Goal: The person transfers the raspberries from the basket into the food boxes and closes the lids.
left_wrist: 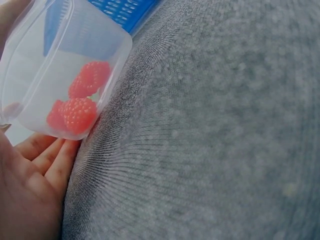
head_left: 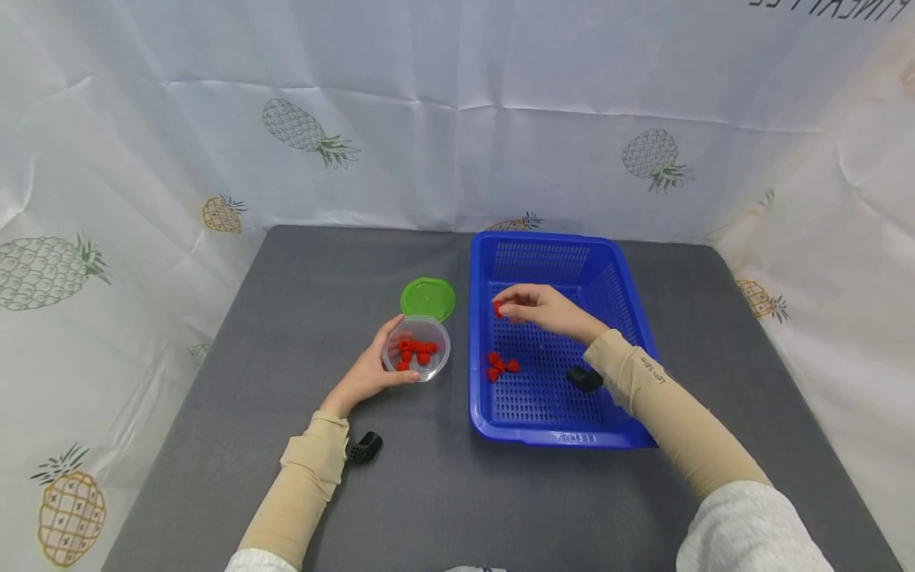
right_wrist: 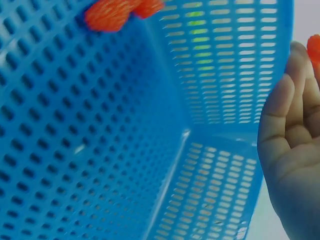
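My left hand (head_left: 366,375) holds a clear plastic tub (head_left: 438,367), its thumb at the near side and its fingers around the left and far sides. Several red raspberries (head_left: 423,359) lie at the bottom of the tub; the left wrist view shows some of them (left_wrist: 80,115) through its wall. Over the left part of a blue basket (head_left: 565,438), my right hand (head_left: 546,310) pinches one raspberry (head_left: 497,308) between thumb and fingers. That raspberry (right_wrist: 314,47) shows at the right edge of the right wrist view. More raspberries (head_left: 493,371) lie on the basket floor near its left wall.
A round green lid (head_left: 427,299) lies on the dark grey tabletop (head_left: 300,318) just beyond the tub, left of the basket. White cloth with pineapple prints (head_left: 429,159) hangs behind and beside the table. Both wrists carry black cameras (head_left: 366,448).
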A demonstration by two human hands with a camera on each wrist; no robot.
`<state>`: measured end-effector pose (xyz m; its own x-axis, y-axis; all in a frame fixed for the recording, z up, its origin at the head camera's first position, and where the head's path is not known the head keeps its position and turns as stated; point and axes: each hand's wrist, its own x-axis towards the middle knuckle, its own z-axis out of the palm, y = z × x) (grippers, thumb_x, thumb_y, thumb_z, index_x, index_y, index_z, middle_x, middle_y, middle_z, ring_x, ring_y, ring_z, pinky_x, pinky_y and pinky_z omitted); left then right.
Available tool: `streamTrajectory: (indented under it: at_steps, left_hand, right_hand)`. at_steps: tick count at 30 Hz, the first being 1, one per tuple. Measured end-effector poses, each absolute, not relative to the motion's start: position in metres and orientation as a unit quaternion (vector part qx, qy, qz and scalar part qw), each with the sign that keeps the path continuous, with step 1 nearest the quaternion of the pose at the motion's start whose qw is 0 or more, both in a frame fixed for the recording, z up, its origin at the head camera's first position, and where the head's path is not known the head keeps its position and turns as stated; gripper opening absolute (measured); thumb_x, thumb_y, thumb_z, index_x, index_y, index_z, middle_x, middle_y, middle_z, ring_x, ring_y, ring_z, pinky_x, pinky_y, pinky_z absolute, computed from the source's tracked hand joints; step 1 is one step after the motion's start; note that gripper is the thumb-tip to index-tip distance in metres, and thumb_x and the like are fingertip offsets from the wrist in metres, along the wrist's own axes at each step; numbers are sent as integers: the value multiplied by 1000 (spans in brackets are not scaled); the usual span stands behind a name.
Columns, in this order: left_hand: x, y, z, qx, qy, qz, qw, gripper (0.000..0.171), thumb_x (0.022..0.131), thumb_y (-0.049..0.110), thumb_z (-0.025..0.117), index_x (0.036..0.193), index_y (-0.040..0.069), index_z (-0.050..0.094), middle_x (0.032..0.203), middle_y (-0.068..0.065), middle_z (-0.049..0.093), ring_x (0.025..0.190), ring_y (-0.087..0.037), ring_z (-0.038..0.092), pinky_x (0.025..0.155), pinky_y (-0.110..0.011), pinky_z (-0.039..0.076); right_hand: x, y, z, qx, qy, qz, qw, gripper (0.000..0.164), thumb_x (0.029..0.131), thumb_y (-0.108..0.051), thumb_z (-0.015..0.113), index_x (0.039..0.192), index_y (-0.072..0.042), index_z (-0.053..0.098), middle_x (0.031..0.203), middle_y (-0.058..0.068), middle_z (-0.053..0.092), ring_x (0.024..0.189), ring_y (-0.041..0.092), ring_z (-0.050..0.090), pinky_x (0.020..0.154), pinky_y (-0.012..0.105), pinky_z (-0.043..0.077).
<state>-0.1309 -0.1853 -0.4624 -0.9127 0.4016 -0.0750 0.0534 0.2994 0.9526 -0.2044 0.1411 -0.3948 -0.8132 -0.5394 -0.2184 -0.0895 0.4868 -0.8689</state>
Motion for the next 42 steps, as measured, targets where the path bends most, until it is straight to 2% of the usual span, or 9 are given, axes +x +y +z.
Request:
streamTrajectory:
  at_steps: [4, 11, 15, 18, 23, 28, 33, 39, 42]
  left_hand:
    - [-132, -185, -463, 144, 794, 570, 152, 96, 77, 16, 76, 150, 18, 13, 145, -19, 37, 134, -38, 37, 112, -51, 28]
    - [-132, -185, -463, 146, 794, 571, 151, 96, 77, 17, 76, 149, 18, 13, 145, -19, 37, 134, -38, 37, 112, -50, 28]
    - [-131, -184, -462, 141, 798, 566, 152, 96, 77, 18, 76, 150, 18, 13, 145, -19, 37, 134, -38, 37, 112, -50, 29]
    - [-131, -183, -463, 136, 802, 561, 152, 96, 78, 18, 75, 150, 16, 12, 145, -19, 37, 133, -39, 38, 111, -51, 30]
    - [-139, -185, -483, 128, 804, 561, 149, 97, 77, 19, 76, 150, 21, 11, 146, -17, 36, 133, -39, 38, 111, -52, 29]
    - [-144, -186, -495, 127, 807, 559, 144, 98, 76, 25, 77, 149, 29, 12, 146, -13, 37, 133, -36, 39, 110, -51, 30]
    - [-144, -186, -496, 126, 810, 555, 138, 98, 74, 33, 78, 147, 34, 13, 146, -10, 38, 132, -36, 41, 109, -52, 32]
    - [-144, -186, -498, 131, 814, 549, 135, 98, 75, 33, 78, 148, 33, 12, 146, -10, 37, 131, -34, 42, 108, -51, 34]
    - [-144, -187, -498, 133, 812, 552, 135, 98, 75, 28, 78, 148, 32, 12, 147, -10, 36, 131, -33, 43, 108, -50, 35]
  right_hand:
    - [-205, 135, -389, -187, 818, -495, 225, 46, 88, -43, 61, 122, -12, 59, 114, 8, 64, 108, 30, 60, 97, 54, 44]
    - [-207, 118, -384, -204, 806, -509, 222, 37, 90, -37, 60, 122, -19, 60, 115, 6, 65, 111, 36, 56, 97, 53, 45]
    - [-208, 104, -381, -219, 804, -506, 224, 37, 91, -36, 59, 123, -18, 59, 113, 8, 65, 103, 27, 61, 95, 53, 45]
    - [-208, 92, -380, -233, 803, -500, 225, 36, 92, -34, 58, 123, -17, 59, 113, 9, 66, 98, 21, 63, 91, 47, 49]
    - [-209, 75, -381, -246, 799, -499, 227, 33, 94, -31, 55, 124, -18, 58, 114, 5, 66, 104, 26, 62, 86, 33, 53]
    - [-210, 59, -384, -256, 784, -515, 233, 32, 94, -25, 55, 124, -14, 57, 113, 13, 64, 108, 35, 59, 90, 36, 52]
    - [-210, 44, -388, -267, 795, -492, 234, 31, 94, -23, 55, 123, -10, 57, 112, 22, 63, 100, 33, 63, 87, 38, 53]
    - [-210, 30, -389, -295, 821, -434, 226, 30, 94, -24, 56, 120, -11, 60, 102, 13, 69, 93, 31, 65, 83, 44, 53]
    - [-211, 26, -390, -311, 831, -408, 215, 27, 93, -25, 57, 116, -13, 63, 95, 7, 70, 89, 30, 65, 76, 36, 53]
